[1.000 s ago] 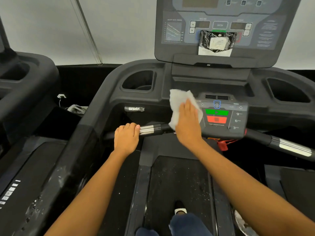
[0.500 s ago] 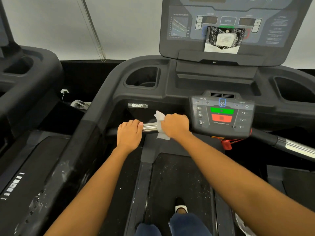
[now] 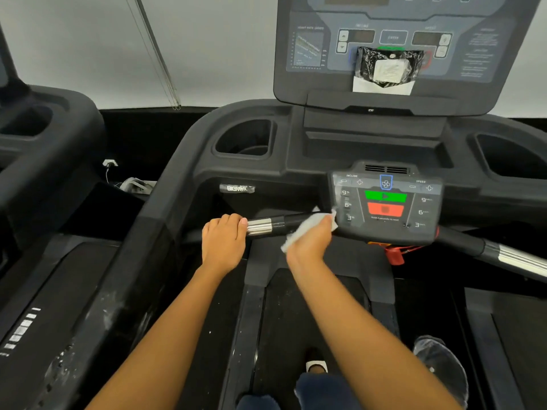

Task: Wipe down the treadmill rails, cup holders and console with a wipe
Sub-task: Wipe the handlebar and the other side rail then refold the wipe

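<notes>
White wipe (image 3: 306,230) — crumpled against handlebar (image 3: 284,223)

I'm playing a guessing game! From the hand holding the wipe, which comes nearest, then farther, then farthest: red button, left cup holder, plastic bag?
1. Red button, just right of the right hand.
2. Left cup holder, up-left.
3. Plastic bag, high on the console.

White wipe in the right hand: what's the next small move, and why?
Probably draw the white wipe left along the black handlebar, over its chrome sleeve. The right hand holds it at the bar's end beside the small button panel; the left hand grips the far side.
</notes>
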Available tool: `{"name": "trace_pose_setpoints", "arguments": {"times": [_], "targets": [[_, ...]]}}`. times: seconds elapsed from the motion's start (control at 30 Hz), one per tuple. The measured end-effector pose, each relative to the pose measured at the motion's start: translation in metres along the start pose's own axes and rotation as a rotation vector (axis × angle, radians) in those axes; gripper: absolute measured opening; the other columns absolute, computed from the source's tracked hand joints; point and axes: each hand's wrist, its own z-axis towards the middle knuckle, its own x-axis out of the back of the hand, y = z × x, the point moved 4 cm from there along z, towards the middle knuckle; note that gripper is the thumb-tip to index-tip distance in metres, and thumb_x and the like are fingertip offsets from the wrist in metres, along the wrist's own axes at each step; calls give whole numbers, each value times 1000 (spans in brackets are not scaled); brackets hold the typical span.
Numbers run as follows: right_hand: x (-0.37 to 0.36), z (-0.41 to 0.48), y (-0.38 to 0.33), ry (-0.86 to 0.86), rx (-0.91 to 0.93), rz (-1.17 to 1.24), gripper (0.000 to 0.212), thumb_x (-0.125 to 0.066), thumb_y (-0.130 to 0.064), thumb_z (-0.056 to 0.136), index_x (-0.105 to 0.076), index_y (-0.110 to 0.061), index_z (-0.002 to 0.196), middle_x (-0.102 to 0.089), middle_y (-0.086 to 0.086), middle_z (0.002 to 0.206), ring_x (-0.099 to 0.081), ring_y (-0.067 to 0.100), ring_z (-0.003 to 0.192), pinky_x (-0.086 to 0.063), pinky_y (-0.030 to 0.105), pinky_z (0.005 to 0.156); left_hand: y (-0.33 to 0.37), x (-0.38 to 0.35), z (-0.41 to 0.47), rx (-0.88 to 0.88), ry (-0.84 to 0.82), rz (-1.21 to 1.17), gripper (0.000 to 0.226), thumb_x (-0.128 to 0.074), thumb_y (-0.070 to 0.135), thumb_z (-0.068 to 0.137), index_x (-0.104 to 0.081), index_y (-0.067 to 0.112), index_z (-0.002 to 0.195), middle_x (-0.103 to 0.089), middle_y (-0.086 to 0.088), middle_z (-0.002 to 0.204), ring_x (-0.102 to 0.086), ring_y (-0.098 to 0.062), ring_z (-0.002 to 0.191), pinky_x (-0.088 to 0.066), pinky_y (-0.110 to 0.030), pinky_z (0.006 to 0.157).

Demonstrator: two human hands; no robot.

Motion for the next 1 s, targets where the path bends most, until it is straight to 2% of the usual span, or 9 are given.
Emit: {"name": "trace_pose_setpoints", "arguments": {"times": [0.13, 0.23, 0.33, 0.43, 0.5, 0.7, 0.8, 0.93, 1.0], "targets": [[-39, -23, 10, -1, 2, -28, 45, -23, -19, 106, -18, -3, 147, -27, 17, 152, -38, 36, 132, -34, 46, 104, 3, 3, -1, 38, -5, -16, 31, -31, 33, 102, -59, 20, 96, -57, 4, 88, -53, -21, 90, -37, -37, 90], [-43, -32, 41, -94, -173, 37, 30, -41, -35, 101, -41, -17, 124, -57, 9, 118, -58, 25, 98, -49, 36, 84, 2, 6, 1, 46, -32, -12, 33, -30, 34, 102, -60, 19, 100, -61, 1, 93, -54, -22, 94, -35, -37, 91], [-23, -8, 14, -7, -129, 25, 16, -41, -25, 100, -53, -15, 95, -59, 5, 93, -58, 18, 76, -48, 30, 66, -1, 7, 1, 16, -52, -22, 33, -30, 35, 102, -59, 20, 100, -59, 3, 90, -53, -20, 90, -34, -34, 86], [-10, 10, -13, 88, -150, 206, 24, -36, -15, 101, -54, -6, 113, -52, 10, 104, -58, 30, 95, -46, 37, 81, -1, 8, 2, 10, -68, -42, 35, -29, 35, 102, -60, 20, 101, -60, 2, 93, -52, -20, 89, -35, -35, 87], [-16, -5, -14, 99, -81, 150, 38, -29, -8, 102, -34, -2, 139, -44, 19, 133, -47, 40, 120, -42, 45, 93, -2, 9, 2, 20, -87, -51, 35, -29, 35, 102, -60, 19, 101, -60, 1, 94, -52, -21, 90, -35, -36, 87], [-42, -50, 20, -21, -149, -64, 39, -47, -16, 99, -40, 0, 134, -56, 13, 115, -56, 21, 85, -47, 32, 72, -4, 9, 2, 6, -113, -86, 35, -29, 33, 103, -61, 22, 107, -61, 3, 96, -53, -21, 94, -35, -35, 88], [-21, -48, 22, -34, -259, -23, 40, -33, -14, 103, -43, 6, 135, -53, 27, 130, -57, 38, 108, -47, 39, 89, -9, 10, 4, 3, -116, -159, 37, -30, 30, 104, -62, 23, 120, -65, 2, 106, -55, -20, 99, -38, -36, 92], [-15, -62, -16, -178, 139, 5, 13, -44, -22, 94, -54, -27, 87, -49, 0, 80, -50, 18, 76, -48, 19, 59, -13, 16, 5, 104, -127, -417, 39, -31, 27, 104, -57, 16, 132, -65, -3, 123, -58, -15, 113, -41, -33, 100], [-36, -56, -16, -316, 543, -503, 12, -46, -23, 86, -48, -35, 85, -46, -4, 93, -45, 14, 86, -49, 31, 83, -16, 30, 1, 199, -117, -633, 40, -32, 27, 104, -52, 14, 137, -60, -3, 129, -52, -8, 117, -37, -22, 99]]}}
